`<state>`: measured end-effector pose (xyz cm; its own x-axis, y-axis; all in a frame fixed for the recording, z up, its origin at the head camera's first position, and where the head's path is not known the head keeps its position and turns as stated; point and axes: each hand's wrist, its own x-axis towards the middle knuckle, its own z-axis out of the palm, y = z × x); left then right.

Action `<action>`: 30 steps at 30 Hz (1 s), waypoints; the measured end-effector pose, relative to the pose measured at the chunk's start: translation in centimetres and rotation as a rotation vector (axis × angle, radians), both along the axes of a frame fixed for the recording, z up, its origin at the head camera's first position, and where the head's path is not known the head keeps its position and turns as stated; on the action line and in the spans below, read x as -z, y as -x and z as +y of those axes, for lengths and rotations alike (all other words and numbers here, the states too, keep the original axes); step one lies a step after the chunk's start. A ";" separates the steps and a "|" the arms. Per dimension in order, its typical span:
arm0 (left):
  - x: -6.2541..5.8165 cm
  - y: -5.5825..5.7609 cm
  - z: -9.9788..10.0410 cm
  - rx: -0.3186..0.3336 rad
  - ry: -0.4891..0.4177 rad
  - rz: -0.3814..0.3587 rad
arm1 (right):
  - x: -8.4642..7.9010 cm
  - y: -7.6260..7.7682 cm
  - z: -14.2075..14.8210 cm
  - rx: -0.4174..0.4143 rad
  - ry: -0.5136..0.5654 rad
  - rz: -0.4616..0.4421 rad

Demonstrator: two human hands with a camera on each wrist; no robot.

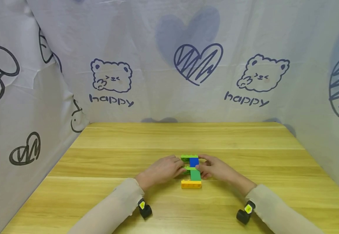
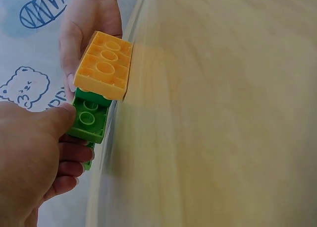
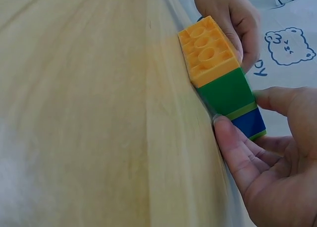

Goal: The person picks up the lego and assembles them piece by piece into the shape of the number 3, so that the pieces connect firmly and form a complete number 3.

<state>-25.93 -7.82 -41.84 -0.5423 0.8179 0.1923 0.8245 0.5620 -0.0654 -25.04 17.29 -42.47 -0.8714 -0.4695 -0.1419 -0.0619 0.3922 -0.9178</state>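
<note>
A stack of toy building bricks is held up between both hands in the head view. Its orange brick [image 1: 191,184] is at the near end, hollow underside showing in the wrist views. Beyond it come a green brick [image 3: 226,93], a light-green brick [image 2: 89,119], a blue brick [image 1: 194,162] and another light-green brick [image 1: 189,156]. The left hand [image 1: 162,170] pinches the nearer light-green brick at its left end, thumb on the underside. On the opposite side, the right hand [image 1: 216,167] grips the stack around the green and blue bricks with thumb and fingers.
A wooden table [image 1: 122,136] lies under the hands. White cloth [image 1: 152,65] printed with bears and hearts hangs behind it and at both sides. Dark wrist cameras are strapped over both sleeves [image 1: 114,204].
</note>
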 end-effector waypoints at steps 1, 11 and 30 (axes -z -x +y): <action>0.0 0.0 0.0 -0.001 -0.001 -0.002 | 0.0 0.0 0.0 0.002 0.000 -0.002; 0.5 0.4 0.2 -0.006 -0.006 -0.028 | 0.1 0.1 -0.1 0.004 0.010 -0.018; -0.1 0.2 -0.2 -0.053 -0.051 -0.119 | -0.4 0.1 -0.2 -0.001 -0.031 -0.014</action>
